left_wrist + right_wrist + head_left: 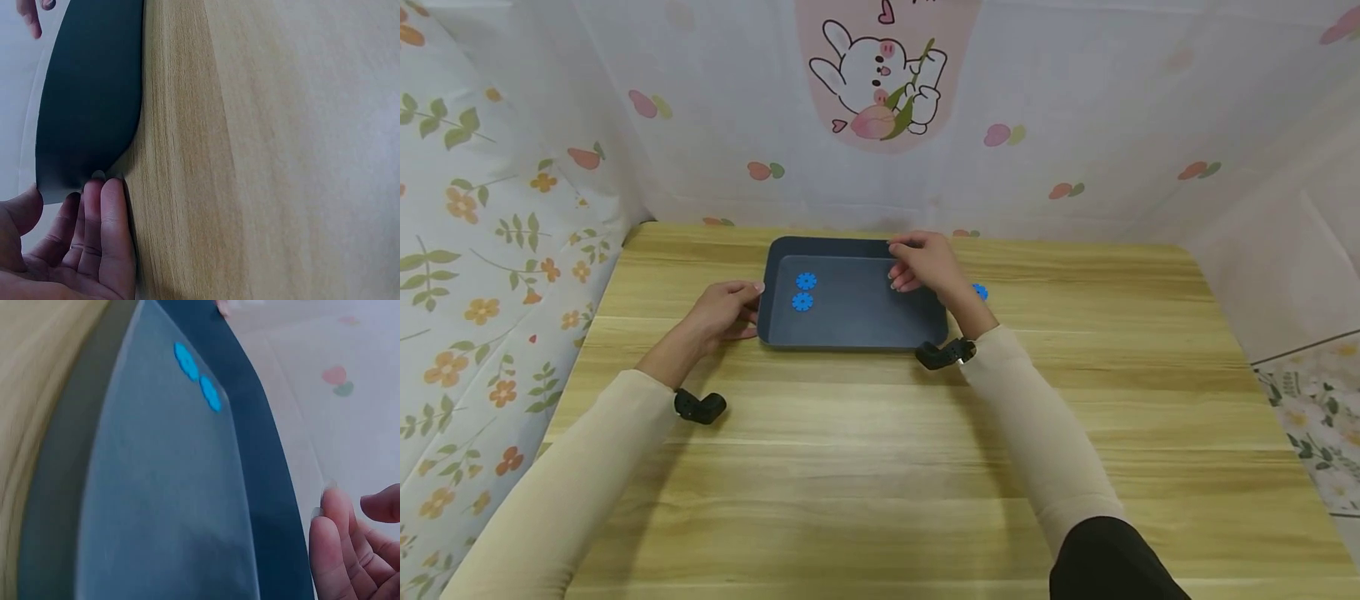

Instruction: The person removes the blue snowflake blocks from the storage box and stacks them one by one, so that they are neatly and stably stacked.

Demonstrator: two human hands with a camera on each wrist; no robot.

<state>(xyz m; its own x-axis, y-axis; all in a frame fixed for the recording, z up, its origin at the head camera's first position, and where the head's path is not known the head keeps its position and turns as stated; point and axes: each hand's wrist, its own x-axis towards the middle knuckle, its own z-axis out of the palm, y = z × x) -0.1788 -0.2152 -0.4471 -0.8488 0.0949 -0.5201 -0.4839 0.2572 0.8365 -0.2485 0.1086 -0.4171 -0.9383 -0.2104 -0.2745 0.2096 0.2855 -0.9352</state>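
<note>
A dark grey rectangular tray (865, 321) lies on the table. Inside it, toward the left, are two blue notched plastic discs, a rear disc (806, 281) and a front disc (802, 302), close together. My left hand (722, 312) holds the tray's left end, its thumb at the rim and its fingers against the outer side, as the left wrist view shows. Over the tray's back right corner is my right hand (925, 262), fingers loosely bent. In the right wrist view its thumb and fingertips are apart with nothing between them.
Another blue notched disc (981, 292) lies right of the tray, partly hidden by my right wrist. The wooden table (820, 467) ends at the back against a white printed curtain (1045, 100). A floral curtain (482, 250) hangs on the left.
</note>
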